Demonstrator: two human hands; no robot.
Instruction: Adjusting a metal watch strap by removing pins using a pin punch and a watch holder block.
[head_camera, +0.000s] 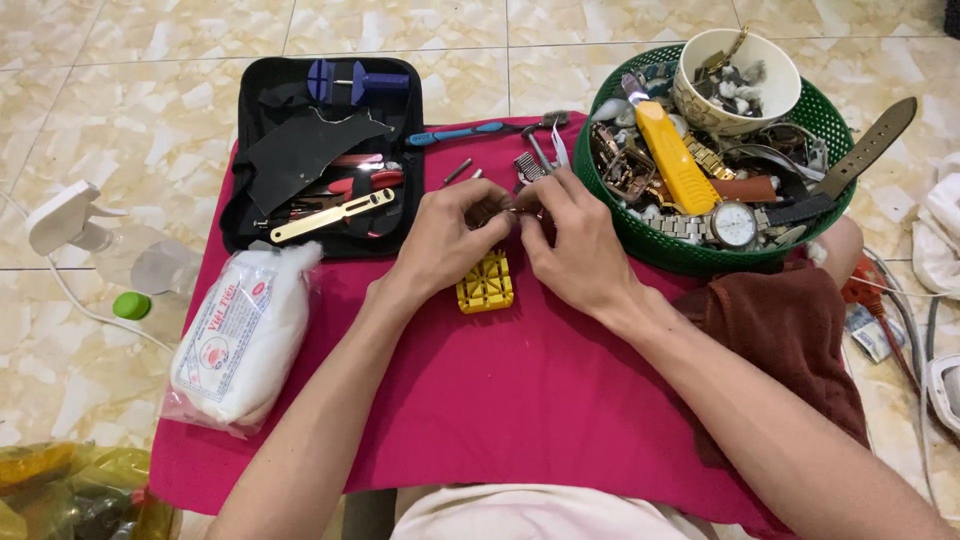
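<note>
Left hand (452, 235) and right hand (572, 240) pinch small metal watch part (508, 212) between fingertips, above yellow block (486, 283) at centre of pink-covered desk (520, 400). Best to keep part low over block, grip steady; green basket (640, 240) crowds far right corner.

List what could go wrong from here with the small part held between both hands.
1. The small metal part is pinched only at the fingertips of the left hand and right hand; a slip could drop it onto the magenta cloth or the tiled floor.
2. The green basket of watches sits close by the right wrist and could be nudged.
3. Loose pins beside the hands could possibly roll away.
</note>
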